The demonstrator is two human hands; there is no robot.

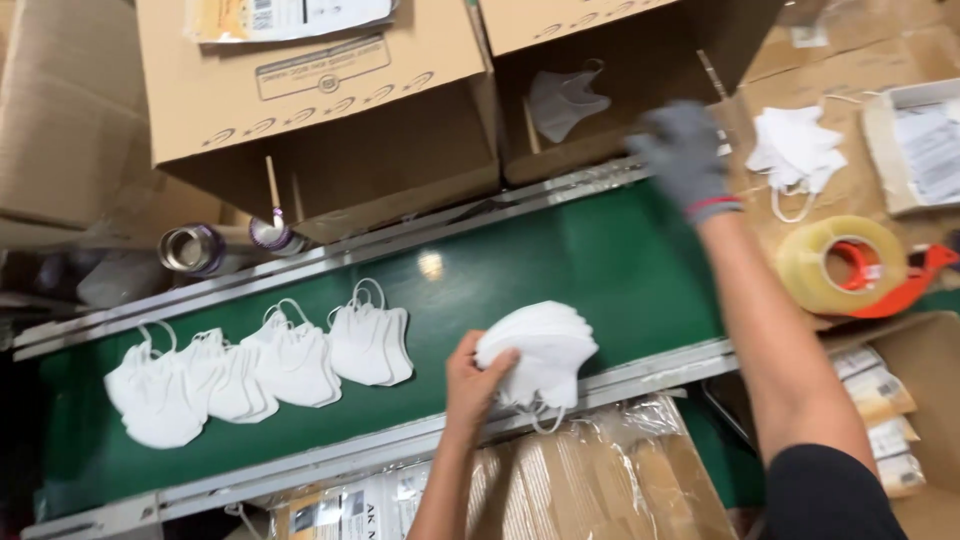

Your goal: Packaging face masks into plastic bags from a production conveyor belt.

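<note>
Two hands are at work: the bare left hand [472, 378] grips a fanned stack of white folded face masks [540, 350] at the near edge of the green conveyor belt [620, 270], while the grey-gloved right hand [685, 152], loosely open and empty, reaches far beyond the belt toward a brown cardboard box [640, 60], well apart from that stack.

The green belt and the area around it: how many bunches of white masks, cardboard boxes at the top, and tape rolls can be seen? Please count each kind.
Bunches of white masks: 6, four lying on the green belt, one in the left hand, one on the cardboard at right
Large cardboard boxes at the top: 2
Tape rolls: 1
Total: 9
</note>
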